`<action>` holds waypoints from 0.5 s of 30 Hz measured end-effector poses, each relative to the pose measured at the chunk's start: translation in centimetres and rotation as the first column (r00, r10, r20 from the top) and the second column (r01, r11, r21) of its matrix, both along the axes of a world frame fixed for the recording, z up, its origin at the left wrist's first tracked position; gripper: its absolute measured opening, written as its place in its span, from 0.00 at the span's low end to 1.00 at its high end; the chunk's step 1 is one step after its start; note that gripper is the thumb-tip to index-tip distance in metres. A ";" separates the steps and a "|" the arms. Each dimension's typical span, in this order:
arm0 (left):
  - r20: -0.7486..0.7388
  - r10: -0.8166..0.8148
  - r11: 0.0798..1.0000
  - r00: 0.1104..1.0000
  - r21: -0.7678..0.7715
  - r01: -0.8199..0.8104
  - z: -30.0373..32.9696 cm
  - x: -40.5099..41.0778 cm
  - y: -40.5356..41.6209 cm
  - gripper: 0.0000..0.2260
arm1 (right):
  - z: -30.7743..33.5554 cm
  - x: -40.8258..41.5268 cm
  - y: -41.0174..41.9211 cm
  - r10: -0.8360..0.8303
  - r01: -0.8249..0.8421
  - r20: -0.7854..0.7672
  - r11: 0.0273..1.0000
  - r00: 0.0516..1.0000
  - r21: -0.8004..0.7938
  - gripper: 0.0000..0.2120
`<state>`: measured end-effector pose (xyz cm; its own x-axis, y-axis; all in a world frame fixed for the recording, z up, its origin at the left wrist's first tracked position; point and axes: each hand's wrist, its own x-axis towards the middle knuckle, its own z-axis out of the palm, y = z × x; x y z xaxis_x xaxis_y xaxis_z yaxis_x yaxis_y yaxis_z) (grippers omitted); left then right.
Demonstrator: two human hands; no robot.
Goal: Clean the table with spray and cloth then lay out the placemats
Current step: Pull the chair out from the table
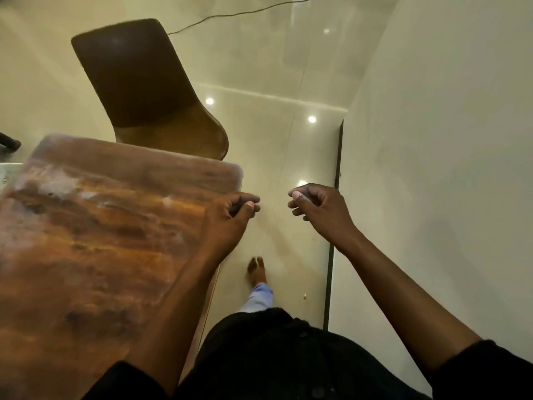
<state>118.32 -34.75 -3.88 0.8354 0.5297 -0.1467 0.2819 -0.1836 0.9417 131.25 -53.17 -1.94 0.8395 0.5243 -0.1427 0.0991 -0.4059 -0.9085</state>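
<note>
A brown wooden table (95,226) with a mottled, glossy top fills the left side of the head view. My left hand (230,217) hovers over the table's right edge with its fingers loosely curled and nothing in it. My right hand (317,206) hangs over the floor to the right of the table, fingers also loosely curled and holding nothing. No spray bottle, cloth or placemat shows, apart from a pale object (7,174) cut off at the left edge, too little of it visible to name.
A brown chair (144,90) stands at the table's far end. Glossy cream floor tiles (288,140) run between the table and a pale wall (432,168) on the right. A thin cable (230,15) lies on the floor beyond the chair. My bare foot (256,269) is on the floor.
</note>
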 end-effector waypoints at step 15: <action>-0.086 -0.016 1.000 0.996 -0.025 0.014 -1.7 26.2 15.7 0.10 | -0.8 26.1 15.1 -0.019 0.014 -0.088 0.998 0.996 -0.056 0.09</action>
<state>144.51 -19.10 -5.54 0.8269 0.5124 -0.2317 0.3598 -0.1656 0.9182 157.37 -38.07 -2.79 0.8308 0.4996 -0.2453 0.0117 -0.4564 -0.8897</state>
